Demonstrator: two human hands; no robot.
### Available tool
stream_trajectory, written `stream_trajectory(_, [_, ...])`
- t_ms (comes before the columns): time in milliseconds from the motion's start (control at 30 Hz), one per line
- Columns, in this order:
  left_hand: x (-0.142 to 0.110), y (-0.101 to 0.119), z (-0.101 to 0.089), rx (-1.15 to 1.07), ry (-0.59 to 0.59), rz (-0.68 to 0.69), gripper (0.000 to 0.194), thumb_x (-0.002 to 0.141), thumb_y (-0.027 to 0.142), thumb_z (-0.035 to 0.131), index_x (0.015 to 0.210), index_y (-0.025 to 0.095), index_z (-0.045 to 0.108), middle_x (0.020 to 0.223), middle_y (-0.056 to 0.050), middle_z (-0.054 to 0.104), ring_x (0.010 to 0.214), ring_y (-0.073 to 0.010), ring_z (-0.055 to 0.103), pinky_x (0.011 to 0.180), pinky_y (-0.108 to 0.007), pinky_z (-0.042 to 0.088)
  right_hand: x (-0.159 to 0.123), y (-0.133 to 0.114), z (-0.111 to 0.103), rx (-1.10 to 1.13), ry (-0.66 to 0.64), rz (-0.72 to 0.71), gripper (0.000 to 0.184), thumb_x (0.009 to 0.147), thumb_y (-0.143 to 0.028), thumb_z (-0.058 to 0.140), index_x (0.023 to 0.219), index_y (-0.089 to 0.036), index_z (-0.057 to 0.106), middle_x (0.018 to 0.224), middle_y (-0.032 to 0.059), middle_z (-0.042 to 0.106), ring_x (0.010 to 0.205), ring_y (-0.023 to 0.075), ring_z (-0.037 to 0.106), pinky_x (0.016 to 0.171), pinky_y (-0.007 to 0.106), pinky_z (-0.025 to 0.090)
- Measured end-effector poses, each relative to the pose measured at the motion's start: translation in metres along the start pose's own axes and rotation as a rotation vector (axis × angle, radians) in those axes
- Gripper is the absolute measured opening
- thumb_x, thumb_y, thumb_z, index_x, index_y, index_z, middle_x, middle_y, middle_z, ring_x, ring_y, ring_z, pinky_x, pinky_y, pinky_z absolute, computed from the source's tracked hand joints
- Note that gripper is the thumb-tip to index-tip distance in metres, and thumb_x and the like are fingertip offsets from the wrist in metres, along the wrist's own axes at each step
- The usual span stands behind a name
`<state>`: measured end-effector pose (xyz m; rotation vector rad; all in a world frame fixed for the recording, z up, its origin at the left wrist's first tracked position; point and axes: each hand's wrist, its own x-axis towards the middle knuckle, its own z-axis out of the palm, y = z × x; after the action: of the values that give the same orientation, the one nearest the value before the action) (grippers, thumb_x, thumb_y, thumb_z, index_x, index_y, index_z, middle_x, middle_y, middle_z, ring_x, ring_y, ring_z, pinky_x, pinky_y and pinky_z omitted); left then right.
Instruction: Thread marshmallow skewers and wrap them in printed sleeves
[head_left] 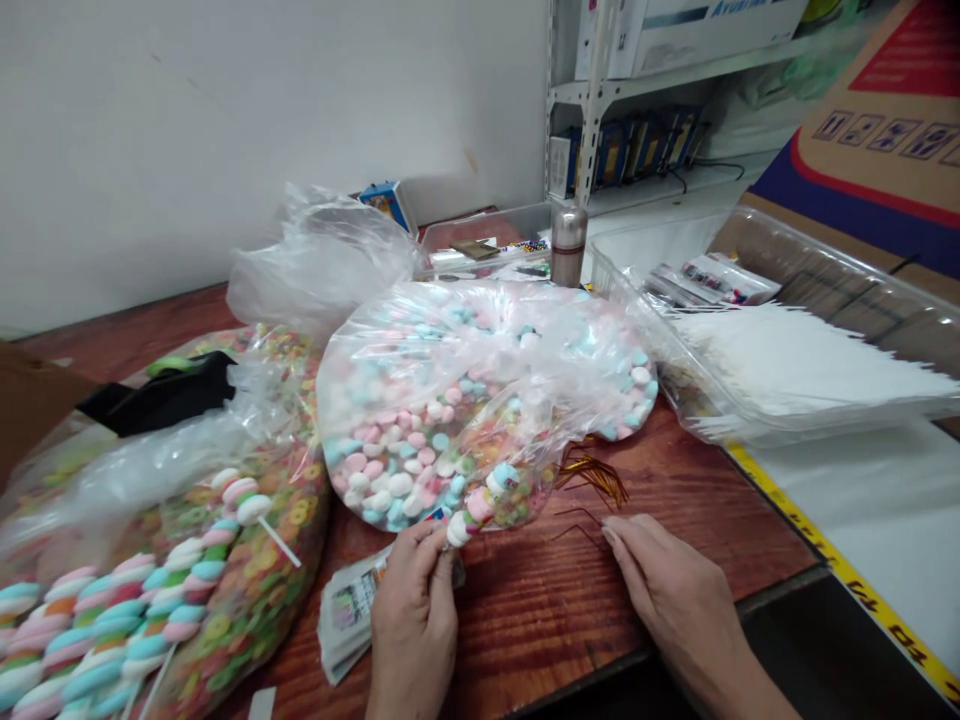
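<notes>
My left hand (414,605) is closed in a pinch on a candy skewer (480,500) of pastel marshmallows and ring sweets, held inside a small clear wrapper over the wooden table (540,600). My right hand (667,585) lies on the table with its fingers stretched towards thin gold twist ties (592,475); it holds nothing. Behind the skewer lies a big clear bag of pastel marshmallows (480,380). Under my left wrist sits a stack of printed labels (349,615).
At the left lies a bag of colourful ring sweets (262,560) with finished marshmallow skewers (120,620) on it and a black tape dispenser (165,395). A clear tray of white sticks (787,370) stands at right, a metal bottle (568,245) behind, a cardboard box (885,150) far right.
</notes>
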<state>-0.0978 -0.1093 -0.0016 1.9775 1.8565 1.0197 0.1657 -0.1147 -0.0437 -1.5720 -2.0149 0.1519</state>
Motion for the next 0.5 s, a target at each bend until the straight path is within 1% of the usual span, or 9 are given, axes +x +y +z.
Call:
stream_trajectory(100, [-0.002, 0.001, 0.0, -0.002, -0.008, -0.01, 0.019, 0.093, 0.02, 0.051, 0.101, 0.021, 0.068, 0.104, -0.005, 0.065, 0.094, -0.0187, 0.063, 0.08, -0.028, 0.049, -0.001, -0.002, 0.004, -0.027, -0.04, 0.044, 0.021, 0.102, -0.029, 0.042, 0.101, -0.021, 0.061, 0.085, 0.0031, 0.062, 0.078, 0.0186, 0.062, 0.07, 0.03, 0.038])
stream_trajectory(167, [-0.002, 0.001, 0.0, -0.006, -0.018, -0.014, 0.019, 0.093, 0.02, 0.051, 0.102, 0.022, 0.068, 0.104, -0.005, 0.066, 0.095, -0.0189, 0.063, 0.08, -0.028, 0.049, -0.002, -0.004, 0.01, -0.083, -0.084, 0.051, 0.022, 0.101, -0.03, 0.042, 0.092, -0.022, 0.06, 0.082, 0.0032, 0.061, 0.077, 0.0203, 0.061, 0.07, 0.032, 0.039])
stream_trajectory(233, [-0.003, 0.002, 0.001, -0.005, -0.021, -0.006, 0.019, 0.093, 0.019, 0.051, 0.102, 0.022, 0.067, 0.105, -0.005, 0.067, 0.096, -0.0193, 0.063, 0.082, -0.029, 0.049, -0.004, -0.006, 0.017, -0.163, -0.112, 0.027, 0.027, 0.101, -0.028, 0.04, 0.08, -0.022, 0.056, 0.076, 0.0034, 0.059, 0.074, 0.0218, 0.06, 0.068, 0.033, 0.038])
stream_trajectory(300, [-0.003, 0.003, 0.003, 0.004, -0.019, 0.033, 0.018, 0.092, 0.017, 0.051, 0.1, 0.021, 0.066, 0.105, -0.006, 0.067, 0.097, -0.0201, 0.063, 0.084, -0.031, 0.049, -0.005, -0.009, 0.019, -0.235, -0.107, -0.007, 0.032, 0.101, -0.025, 0.036, 0.073, -0.023, 0.052, 0.071, 0.0032, 0.057, 0.069, 0.0221, 0.059, 0.066, 0.034, 0.037])
stream_trajectory(333, [-0.003, 0.004, 0.005, 0.012, -0.027, 0.059, 0.017, 0.092, 0.016, 0.051, 0.099, 0.02, 0.066, 0.104, -0.007, 0.066, 0.096, -0.0206, 0.063, 0.083, -0.032, 0.05, -0.004, -0.01, 0.018, -0.262, -0.083, -0.012, 0.034, 0.101, -0.024, 0.034, 0.072, -0.023, 0.05, 0.068, 0.0028, 0.056, 0.066, 0.0214, 0.058, 0.064, 0.034, 0.037])
stream_trajectory(400, [-0.004, 0.007, 0.01, 0.049, -0.082, 0.107, 0.019, 0.091, 0.012, 0.048, 0.095, 0.019, 0.066, 0.098, -0.008, 0.064, 0.091, -0.0206, 0.062, 0.079, -0.032, 0.051, -0.001, -0.015, 0.011, -0.292, 0.006, 0.02, 0.034, 0.102, -0.025, 0.031, 0.074, -0.023, 0.05, 0.066, 0.0015, 0.055, 0.058, 0.0185, 0.057, 0.058, 0.032, 0.035])
stream_trajectory(467, [-0.006, 0.011, 0.017, 0.116, -0.143, 0.152, 0.025, 0.09, 0.007, 0.044, 0.095, 0.018, 0.066, 0.089, -0.008, 0.061, 0.082, -0.0199, 0.06, 0.073, -0.031, 0.051, 0.005, -0.024, 0.002, -0.258, 0.122, 0.052, 0.032, 0.103, -0.028, 0.033, 0.078, -0.022, 0.052, 0.064, -0.0005, 0.055, 0.052, 0.015, 0.056, 0.053, 0.03, 0.032])
stream_trajectory(500, [-0.007, 0.013, 0.021, 0.157, -0.157, 0.182, 0.028, 0.089, 0.005, 0.042, 0.096, 0.018, 0.066, 0.085, -0.007, 0.06, 0.079, -0.0196, 0.059, 0.07, -0.03, 0.051, 0.008, -0.031, -0.001, -0.221, 0.165, 0.046, 0.029, 0.103, -0.028, 0.036, 0.08, -0.021, 0.053, 0.064, -0.0015, 0.055, 0.051, 0.0136, 0.055, 0.052, 0.029, 0.032])
